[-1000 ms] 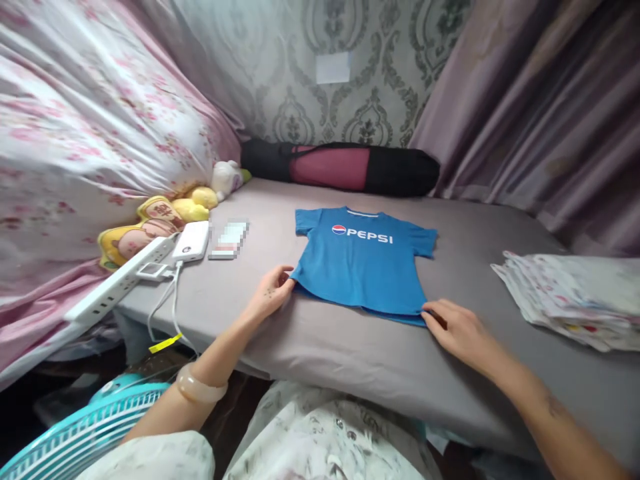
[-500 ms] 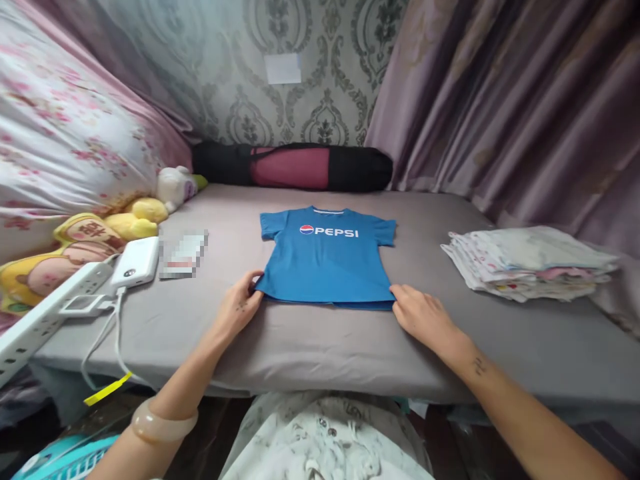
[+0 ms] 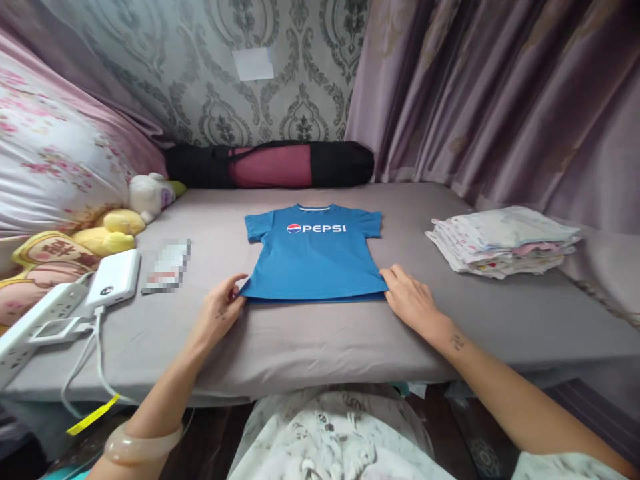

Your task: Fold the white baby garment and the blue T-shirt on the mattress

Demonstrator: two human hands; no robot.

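A blue T-shirt (image 3: 315, 260) with a white PEPSI print lies spread out, front side up, its collar toward the wall and its hem toward me. At the hem's left corner, the fingers of my left hand (image 3: 223, 308) pinch the fabric. My right hand (image 3: 411, 300) grips the right corner of the same hem, its fingertips partly hidden by the hand itself. Between the hands the front hem sits slightly apart from the layer beneath.
The shirt rests on a grey sheet (image 3: 310, 347). To the right is a stack of folded clothes (image 3: 505, 240). A power bank (image 3: 114, 277), power strip (image 3: 45, 320), cables and plush toys (image 3: 107, 230) occupy the left. A black and pink rolled bag (image 3: 270, 165) lies along the wall.
The camera view has turned a little to the right, so everything sits further left. Both hands still hold the hem corners, and the shirt lies nearly as before.
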